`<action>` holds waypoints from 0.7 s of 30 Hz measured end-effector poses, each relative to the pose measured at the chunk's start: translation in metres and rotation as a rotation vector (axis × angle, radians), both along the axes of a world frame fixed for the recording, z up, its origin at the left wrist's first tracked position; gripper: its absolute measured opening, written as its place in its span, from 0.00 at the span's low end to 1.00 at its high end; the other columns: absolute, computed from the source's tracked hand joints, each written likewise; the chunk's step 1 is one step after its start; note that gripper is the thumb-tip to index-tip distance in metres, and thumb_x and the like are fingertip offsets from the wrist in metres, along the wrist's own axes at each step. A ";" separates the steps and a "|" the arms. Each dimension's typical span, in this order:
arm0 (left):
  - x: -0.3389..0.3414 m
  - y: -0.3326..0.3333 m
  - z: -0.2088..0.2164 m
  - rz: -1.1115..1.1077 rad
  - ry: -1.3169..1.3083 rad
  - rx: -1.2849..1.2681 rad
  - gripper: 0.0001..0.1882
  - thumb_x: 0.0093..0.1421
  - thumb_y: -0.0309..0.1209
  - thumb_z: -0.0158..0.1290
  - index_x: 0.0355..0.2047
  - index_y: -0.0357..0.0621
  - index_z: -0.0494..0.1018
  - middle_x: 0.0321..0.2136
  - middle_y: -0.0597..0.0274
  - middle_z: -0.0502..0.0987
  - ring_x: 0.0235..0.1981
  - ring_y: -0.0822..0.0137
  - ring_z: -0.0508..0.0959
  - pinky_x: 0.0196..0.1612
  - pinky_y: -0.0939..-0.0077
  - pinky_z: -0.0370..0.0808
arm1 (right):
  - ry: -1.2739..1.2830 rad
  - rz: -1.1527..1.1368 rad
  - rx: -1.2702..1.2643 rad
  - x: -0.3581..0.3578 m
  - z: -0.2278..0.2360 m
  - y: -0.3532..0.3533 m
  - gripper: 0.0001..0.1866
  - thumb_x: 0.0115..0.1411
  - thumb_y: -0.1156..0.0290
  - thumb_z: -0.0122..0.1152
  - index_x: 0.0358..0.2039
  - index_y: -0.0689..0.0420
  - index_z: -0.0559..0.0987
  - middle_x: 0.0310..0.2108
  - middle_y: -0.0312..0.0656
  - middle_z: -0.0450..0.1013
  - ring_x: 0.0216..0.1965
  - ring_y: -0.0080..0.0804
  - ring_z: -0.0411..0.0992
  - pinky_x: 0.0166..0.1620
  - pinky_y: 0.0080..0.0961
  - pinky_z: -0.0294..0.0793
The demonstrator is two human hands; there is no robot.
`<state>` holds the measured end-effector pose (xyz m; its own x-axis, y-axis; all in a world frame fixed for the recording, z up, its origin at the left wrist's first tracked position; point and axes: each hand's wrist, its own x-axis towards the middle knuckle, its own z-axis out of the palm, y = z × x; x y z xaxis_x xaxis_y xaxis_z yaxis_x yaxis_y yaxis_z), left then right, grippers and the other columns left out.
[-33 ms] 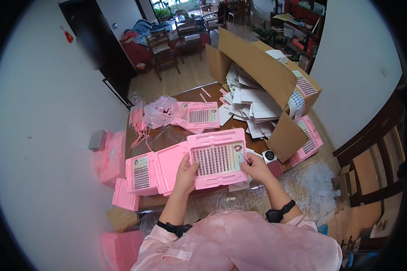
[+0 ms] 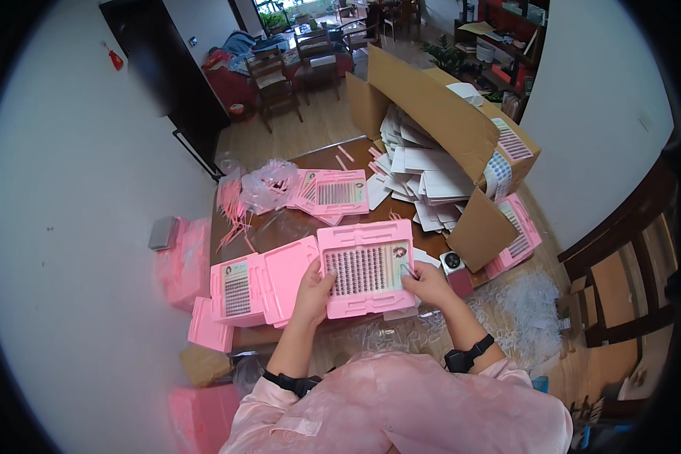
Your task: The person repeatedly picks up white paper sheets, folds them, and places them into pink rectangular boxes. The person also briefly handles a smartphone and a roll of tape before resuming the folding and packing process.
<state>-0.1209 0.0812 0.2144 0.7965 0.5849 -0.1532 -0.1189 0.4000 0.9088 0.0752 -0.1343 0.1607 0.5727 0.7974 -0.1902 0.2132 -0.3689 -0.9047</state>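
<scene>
The left hand and right hand grip opposite sides of a pink rectangular plastic tray, apparently to steady its pale dark-tufted card.

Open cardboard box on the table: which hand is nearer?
Right. The right hand, holding the pink tray, is in front of the box; the left hand is farther, at the tray's left edge.

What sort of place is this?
Probably a room in a home, doubling as a workspace: wooden chairs stand beyond a table bearing pink trays and an open cardboard box.
</scene>
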 end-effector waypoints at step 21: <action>-0.001 -0.049 -0.162 -0.519 0.576 0.203 0.31 0.69 0.42 0.56 0.65 0.34 0.65 0.53 0.56 0.76 0.46 0.67 0.76 0.53 0.72 0.74 | 0.009 -0.383 -0.458 0.028 -0.165 0.052 0.24 0.55 0.49 0.68 0.31 0.63 0.84 0.35 0.56 0.82 0.38 0.52 0.81 0.43 0.43 0.78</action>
